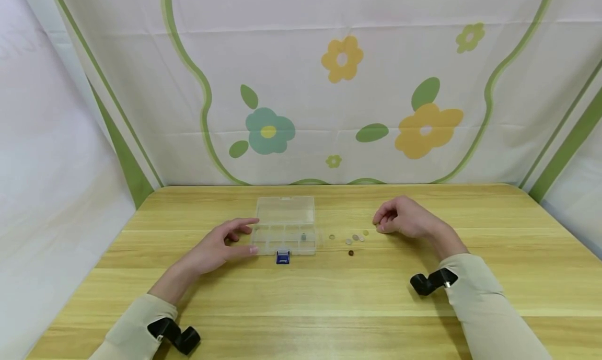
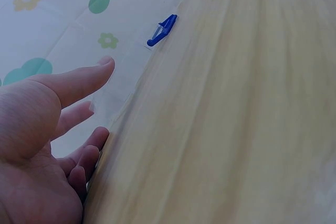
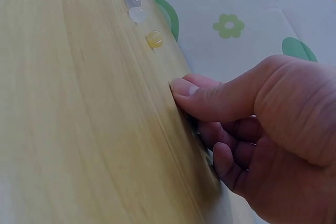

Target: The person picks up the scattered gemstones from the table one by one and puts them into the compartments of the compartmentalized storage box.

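Note:
A clear plastic compartment box (image 1: 275,243) lies on the table with its lid (image 1: 285,210) folded back and a blue latch (image 1: 282,257) at its front. One small greyish bead (image 1: 303,237) sits in a right-hand compartment. My left hand (image 1: 213,247) is at the box's left side, thumb and fingers spread, fingertips right at its edge. Further right, my right hand (image 1: 409,219) is low over the tabletop; thumb and forefinger pinch a tiny yellowish bead, mostly hidden by the fingertips. Beside it lies a yellow bead (image 3: 155,39).
Between box and right hand are several loose beads: a dark brown bead (image 1: 350,253), a greenish bead (image 1: 332,236), and pale beads (image 1: 348,241). The wooden table (image 1: 301,297) ends at a flower-patterned cloth (image 1: 301,88) behind.

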A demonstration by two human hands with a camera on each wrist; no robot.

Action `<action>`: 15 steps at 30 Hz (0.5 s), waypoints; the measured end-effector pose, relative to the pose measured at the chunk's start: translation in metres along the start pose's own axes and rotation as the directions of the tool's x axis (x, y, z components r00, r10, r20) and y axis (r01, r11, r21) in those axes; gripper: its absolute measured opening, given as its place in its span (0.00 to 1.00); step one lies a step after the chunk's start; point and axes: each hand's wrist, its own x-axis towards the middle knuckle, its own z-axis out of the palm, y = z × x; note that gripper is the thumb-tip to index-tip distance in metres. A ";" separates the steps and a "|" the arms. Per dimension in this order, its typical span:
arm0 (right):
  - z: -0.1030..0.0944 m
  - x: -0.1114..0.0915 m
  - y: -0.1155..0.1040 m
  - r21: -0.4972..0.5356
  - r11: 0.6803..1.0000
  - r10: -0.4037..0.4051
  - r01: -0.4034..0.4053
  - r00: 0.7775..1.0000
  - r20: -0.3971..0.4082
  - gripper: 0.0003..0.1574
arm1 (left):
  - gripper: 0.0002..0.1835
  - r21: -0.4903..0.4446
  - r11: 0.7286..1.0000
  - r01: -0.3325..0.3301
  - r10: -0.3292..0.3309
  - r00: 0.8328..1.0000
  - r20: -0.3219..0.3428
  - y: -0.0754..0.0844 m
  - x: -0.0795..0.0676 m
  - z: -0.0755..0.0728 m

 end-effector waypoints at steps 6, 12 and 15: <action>0.001 0.000 -0.002 -0.007 1.000 0.018 -0.018 1.000 0.007 0.07 | 0.37 -0.003 1.000 0.000 0.000 1.000 0.000 0.000 0.001 0.000; 0.002 0.000 -0.004 -0.055 0.998 0.004 -0.004 1.000 0.015 0.04 | 0.37 -0.013 1.000 -0.003 0.003 1.000 0.003 0.000 0.001 0.000; 0.003 0.001 -0.004 -0.092 0.996 -0.006 0.008 1.000 0.020 0.03 | 0.37 -0.014 1.000 -0.004 0.004 1.000 0.004 0.000 0.001 0.000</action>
